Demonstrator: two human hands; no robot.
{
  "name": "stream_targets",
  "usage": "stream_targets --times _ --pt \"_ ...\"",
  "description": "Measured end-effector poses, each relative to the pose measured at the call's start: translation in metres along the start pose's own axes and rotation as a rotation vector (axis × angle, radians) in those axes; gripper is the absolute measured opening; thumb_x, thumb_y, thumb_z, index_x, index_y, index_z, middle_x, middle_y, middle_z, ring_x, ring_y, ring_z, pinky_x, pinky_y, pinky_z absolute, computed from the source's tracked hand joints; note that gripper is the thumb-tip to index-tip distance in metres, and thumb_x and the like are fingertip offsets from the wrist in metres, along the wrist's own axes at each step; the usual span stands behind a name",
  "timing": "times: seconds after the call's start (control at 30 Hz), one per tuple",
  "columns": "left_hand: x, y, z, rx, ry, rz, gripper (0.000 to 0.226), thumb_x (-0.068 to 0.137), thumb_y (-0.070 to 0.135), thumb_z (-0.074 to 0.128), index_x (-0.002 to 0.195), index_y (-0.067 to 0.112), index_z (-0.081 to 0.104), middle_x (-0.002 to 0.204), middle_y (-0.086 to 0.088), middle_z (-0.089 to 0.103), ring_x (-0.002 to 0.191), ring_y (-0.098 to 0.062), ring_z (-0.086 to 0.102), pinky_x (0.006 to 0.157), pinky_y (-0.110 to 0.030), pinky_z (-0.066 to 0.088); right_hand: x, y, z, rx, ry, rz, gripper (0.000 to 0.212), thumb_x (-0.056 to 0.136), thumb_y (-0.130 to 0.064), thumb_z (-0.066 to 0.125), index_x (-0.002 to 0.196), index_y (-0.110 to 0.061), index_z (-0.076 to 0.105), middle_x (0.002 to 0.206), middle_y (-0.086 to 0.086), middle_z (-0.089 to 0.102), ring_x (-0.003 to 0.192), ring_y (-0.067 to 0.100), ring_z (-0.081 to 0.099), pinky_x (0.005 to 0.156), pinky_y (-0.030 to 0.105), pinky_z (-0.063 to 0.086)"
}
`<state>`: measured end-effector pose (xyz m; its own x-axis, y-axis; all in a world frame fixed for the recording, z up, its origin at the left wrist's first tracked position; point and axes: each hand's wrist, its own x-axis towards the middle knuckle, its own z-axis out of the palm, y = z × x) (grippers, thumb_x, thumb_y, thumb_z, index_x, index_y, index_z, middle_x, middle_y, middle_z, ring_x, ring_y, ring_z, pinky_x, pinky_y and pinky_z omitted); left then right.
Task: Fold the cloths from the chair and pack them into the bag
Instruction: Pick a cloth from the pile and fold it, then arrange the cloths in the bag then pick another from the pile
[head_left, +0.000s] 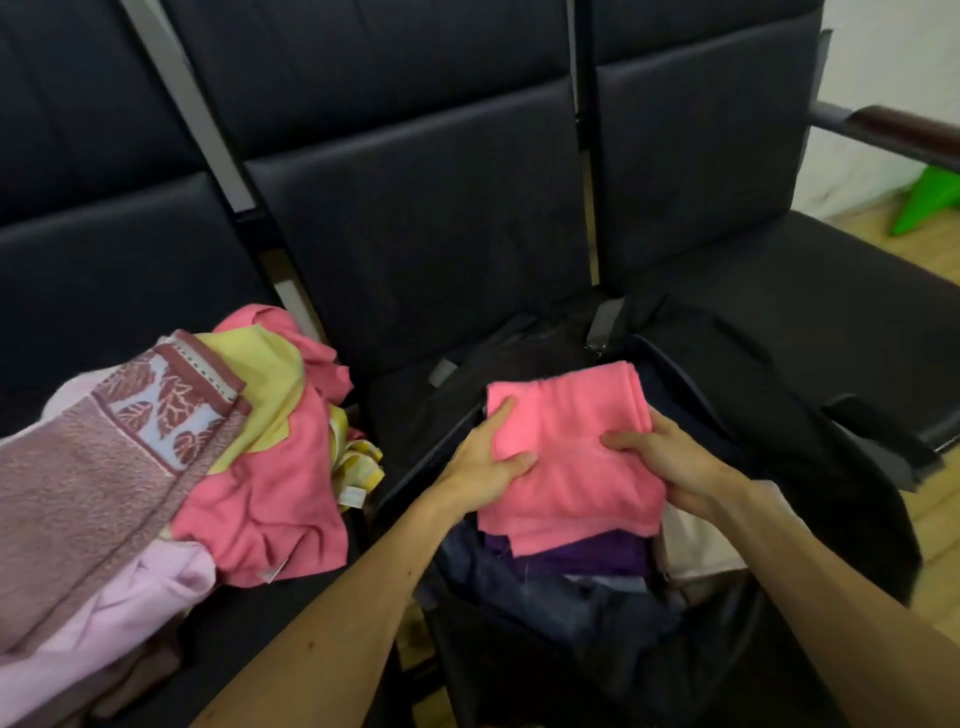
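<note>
A folded pink cloth (566, 447) lies over the mouth of an open black bag (779, 374) on the middle seat. My left hand (485, 462) grips its left edge, thumb on top. My right hand (670, 462) grips its right edge with the thumb on the cloth. Under the pink cloth, inside the bag, I see a purple cloth (587, 558), dark blue cloth (524, 587) and a pale one (696, 545). On the left seat sits a loose pile: a mauve patterned towel (88, 467), a yellow cloth (260, 384), a pink garment (280, 499) and a lilac cloth (119, 618).
A row of black padded chairs (415, 208) runs behind, with metal frames between the seats. A dark wooden armrest (904, 130) juts out at the right. Beyond it a green object (930, 200) stands on the wooden floor (935, 535).
</note>
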<state>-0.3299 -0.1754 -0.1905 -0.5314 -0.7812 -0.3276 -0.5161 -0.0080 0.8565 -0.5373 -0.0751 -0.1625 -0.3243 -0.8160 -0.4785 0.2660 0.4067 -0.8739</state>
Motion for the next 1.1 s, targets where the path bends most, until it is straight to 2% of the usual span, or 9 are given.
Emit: stream_targets --times 0.2,0.37,0.57,0.63,0.73,0.8,0.9,1.0,1.1 --pt "0.046 -0.001 -0.005 0.175 0.036 0.049 0.087 0.090 0.019 0.071 0.158 0.023 0.017 0.162 -0.005 0.025 0.147 -0.017 0.027 0.112 -0.016 0.018 0.050 -0.006 -0.002 -0.104 0.029 -0.039 0.050 0.086 0.008 0.062 0.122 -0.026 0.062 0.119 0.008 0.069 0.109 0.028 0.066 0.097 0.046 0.053" --pt "0.057 -0.006 -0.001 0.275 0.015 0.015 0.086 0.092 0.027 0.069 0.158 0.021 0.014 0.162 -0.009 0.024 0.148 -0.021 0.027 0.113 -0.020 0.020 0.056 -0.002 -0.004 -0.297 0.139 -0.093 0.049 0.084 -0.001 0.070 0.126 -0.023 0.059 0.107 0.001 0.069 0.090 0.015 0.066 0.076 0.026 0.055" --pt "0.028 0.010 -0.008 0.359 -0.007 -0.012 0.077 0.094 0.034 0.065 0.157 0.021 0.022 0.160 -0.007 0.030 0.146 -0.023 0.032 0.116 -0.027 0.026 0.036 -0.006 0.004 -0.647 0.322 -0.010 0.055 0.081 -0.026 0.074 0.131 -0.014 0.054 0.120 0.013 0.065 0.107 0.031 0.062 0.093 0.042 0.051" --pt "-0.001 0.018 -0.026 0.372 -0.057 0.045 0.067 0.091 0.032 0.069 0.150 0.021 0.040 0.153 -0.006 0.044 0.136 -0.021 0.047 0.111 -0.029 0.038 0.017 -0.016 0.016 -0.872 0.321 -0.002 0.059 0.084 -0.034 0.068 0.137 -0.017 0.047 0.129 0.016 0.058 0.118 0.038 0.055 0.099 0.047 0.046" --pt "-0.060 0.026 -0.073 0.274 0.030 0.154 0.033 0.091 0.021 0.070 0.124 0.019 0.065 0.116 0.000 0.071 0.095 -0.009 0.068 0.081 -0.018 0.051 -0.024 -0.024 0.057 -0.965 0.311 -0.207 0.055 0.087 -0.035 0.066 0.137 -0.019 0.050 0.134 0.014 0.054 0.123 0.037 0.051 0.104 0.047 0.042" --pt "-0.103 0.021 -0.111 0.168 0.143 0.180 0.017 0.092 0.013 0.068 0.109 0.015 0.069 0.092 0.000 0.073 0.074 -0.005 0.065 0.066 -0.016 0.050 -0.055 -0.019 0.098 -0.857 0.223 -0.366 0.036 0.090 -0.028 0.066 0.124 -0.016 0.062 0.121 0.010 0.066 0.112 0.028 0.060 0.099 0.039 0.045" --pt "-0.161 -0.013 -0.163 0.216 0.371 0.179 0.004 0.089 0.017 0.072 0.093 0.019 0.070 0.081 0.004 0.072 0.069 -0.005 0.065 0.070 -0.027 0.054 -0.091 0.015 0.168 -0.721 0.001 -0.475 0.012 0.088 -0.019 0.070 0.099 -0.017 0.071 0.097 0.001 0.073 0.093 0.018 0.067 0.090 0.037 0.052" --pt "-0.220 -0.071 -0.205 0.289 0.549 0.039 0.009 0.086 0.022 0.076 0.082 0.026 0.069 0.073 0.006 0.070 0.065 -0.013 0.067 0.067 -0.031 0.053 -0.113 0.063 0.247 -0.651 -0.185 -0.417 0.007 0.084 -0.020 0.072 0.088 -0.026 0.071 0.084 -0.011 0.071 0.084 0.009 0.068 0.085 0.031 0.054" --pt "-0.259 -0.138 -0.222 0.360 0.619 -0.180 0.024 0.084 0.019 0.077 0.074 0.036 0.063 0.074 0.006 0.070 0.070 -0.013 0.068 0.068 -0.028 0.052 -0.121 0.103 0.312 -0.639 -0.316 -0.277 0.013 0.085 -0.022 0.072 0.097 -0.027 0.072 0.088 -0.012 0.069 0.088 0.009 0.068 0.090 0.035 0.054"
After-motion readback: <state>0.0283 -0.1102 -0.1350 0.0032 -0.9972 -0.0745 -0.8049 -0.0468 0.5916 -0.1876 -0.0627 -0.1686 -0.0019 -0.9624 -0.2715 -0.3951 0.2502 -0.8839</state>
